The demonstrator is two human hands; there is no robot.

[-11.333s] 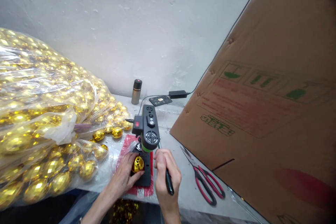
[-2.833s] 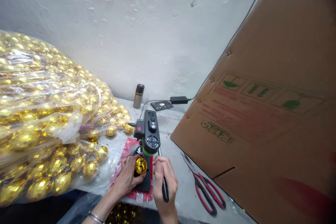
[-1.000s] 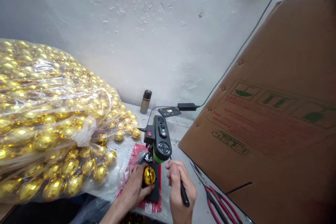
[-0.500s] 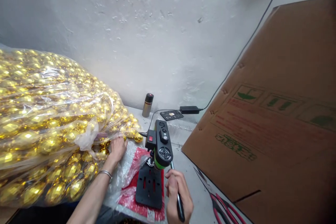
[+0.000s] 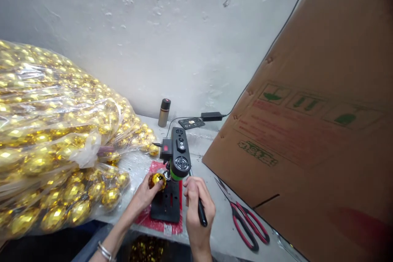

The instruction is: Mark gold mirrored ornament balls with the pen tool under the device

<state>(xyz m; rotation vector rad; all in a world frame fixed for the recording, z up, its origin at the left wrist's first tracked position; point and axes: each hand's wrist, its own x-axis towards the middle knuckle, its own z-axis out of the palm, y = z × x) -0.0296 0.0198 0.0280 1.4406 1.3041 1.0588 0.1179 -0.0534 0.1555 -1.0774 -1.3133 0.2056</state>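
Observation:
My left hand (image 5: 151, 190) pinches a gold faceted ball (image 5: 159, 178) between thumb and fingers. It holds the ball under the head of a small black bench drill (image 5: 181, 151), over its slotted base plate (image 5: 166, 208). The drill head has round vents, a green ring and a box with a red switch. My right hand (image 5: 199, 204) is wrapped round the black-handled lever (image 5: 202, 213) at the drill's right side. The drill's tip is hidden behind the head. Red plastic (image 5: 144, 219) lies under the base.
A large clear bag of gold balls (image 5: 61, 123) fills the left side. Red-handled scissors (image 5: 245, 221) lie at right, before a big cardboard box (image 5: 294, 110). A small bottle (image 5: 164, 113), a dark phone-like slab (image 5: 191, 123) and a black power adapter (image 5: 211, 116) stand along the wall.
My left hand has come away from the bag, moving right to the drill with a gold ball in it. My right hand stays on the lever. The view has shifted slightly.

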